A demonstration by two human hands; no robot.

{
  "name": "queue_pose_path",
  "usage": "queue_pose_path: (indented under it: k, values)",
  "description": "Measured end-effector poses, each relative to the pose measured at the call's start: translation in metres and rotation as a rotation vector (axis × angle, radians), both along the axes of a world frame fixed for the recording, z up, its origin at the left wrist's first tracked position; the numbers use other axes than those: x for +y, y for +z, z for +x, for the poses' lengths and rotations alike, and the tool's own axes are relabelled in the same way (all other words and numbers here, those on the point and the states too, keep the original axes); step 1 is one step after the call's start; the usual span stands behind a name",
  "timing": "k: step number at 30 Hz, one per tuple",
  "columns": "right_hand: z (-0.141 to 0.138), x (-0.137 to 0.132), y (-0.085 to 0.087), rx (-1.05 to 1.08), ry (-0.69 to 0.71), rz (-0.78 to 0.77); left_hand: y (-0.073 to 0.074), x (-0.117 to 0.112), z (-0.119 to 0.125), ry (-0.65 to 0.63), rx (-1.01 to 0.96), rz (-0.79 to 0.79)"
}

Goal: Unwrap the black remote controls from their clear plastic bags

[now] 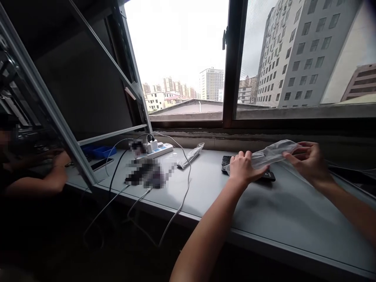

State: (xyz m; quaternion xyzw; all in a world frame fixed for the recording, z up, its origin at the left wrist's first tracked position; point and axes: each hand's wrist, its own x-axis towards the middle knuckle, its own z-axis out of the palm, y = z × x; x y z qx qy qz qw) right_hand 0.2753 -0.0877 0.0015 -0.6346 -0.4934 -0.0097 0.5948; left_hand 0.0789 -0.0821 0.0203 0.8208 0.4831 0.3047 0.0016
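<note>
Grey table (293,223); left hand (243,168) over black keyboard (268,176), grip unclear; right hand (311,162), right of keyboard, pinches clear bag (272,152).

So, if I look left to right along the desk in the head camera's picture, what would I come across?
Another person's forearm → blue tray → power strip → wrapped packet → left hand → clear plastic → right hand.

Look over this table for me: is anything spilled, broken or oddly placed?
I see nothing spilled or broken. What looks untidy is the white cable, drooping in loose loops over the front edge of the table; it might snag. Pixelated patches near the power strip hide some items.
</note>
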Motion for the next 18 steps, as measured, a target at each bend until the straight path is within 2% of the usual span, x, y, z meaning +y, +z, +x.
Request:
queue_pose_path:
  k: [5,8,11,14,18]
  values:
    - [0.006,-0.002,0.001,-0.335,-0.079,0.21,-0.008,-0.001,0.006,0.01,0.047,0.058]
    - [0.006,-0.001,0.001,-0.57,-0.081,0.253,-0.012,0.0,0.008,-0.046,0.135,0.142]
    - [0.003,0.001,-0.001,-0.663,0.034,0.199,-0.012,0.001,0.007,-0.122,0.172,0.225]
    - [0.002,0.002,-0.004,-0.596,0.151,0.083,-0.01,0.002,0.006,-0.132,0.142,0.278]
    - [0.012,0.002,-0.004,-0.409,0.051,-0.137,-0.007,0.009,0.004,-0.054,-0.032,0.325]
